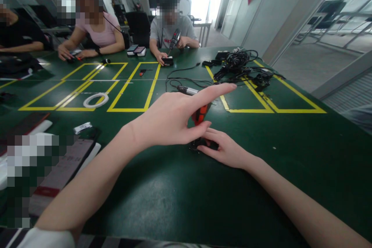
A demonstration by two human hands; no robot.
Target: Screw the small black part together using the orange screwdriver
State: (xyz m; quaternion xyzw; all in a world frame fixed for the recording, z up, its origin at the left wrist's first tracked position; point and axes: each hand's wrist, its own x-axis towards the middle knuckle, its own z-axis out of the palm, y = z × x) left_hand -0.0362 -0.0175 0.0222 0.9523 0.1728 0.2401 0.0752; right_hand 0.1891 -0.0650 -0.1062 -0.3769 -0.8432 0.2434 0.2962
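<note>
My left hand (167,118) reaches in from the left above the table, index finger stretched forward and thumb apart, its other fingers hidden. A red-orange and black object (201,114) shows behind the gap between that finger and thumb; whether they touch it I cannot tell. Just below, my right hand (225,147) has its fingers and thumb around a small black object (213,144) at the tabletop, its tip near my left thumb. A silver and black cylindrical tool (187,90) with a cable is partly hidden beyond my left hand.
The green table (162,209) bears yellow tape outlines, a white tape roll (95,100), tangled black cables (236,64) and boxes (62,162) at left. Across it, one person holds a power driver (174,38) by a black part (167,61); two more people sit at left.
</note>
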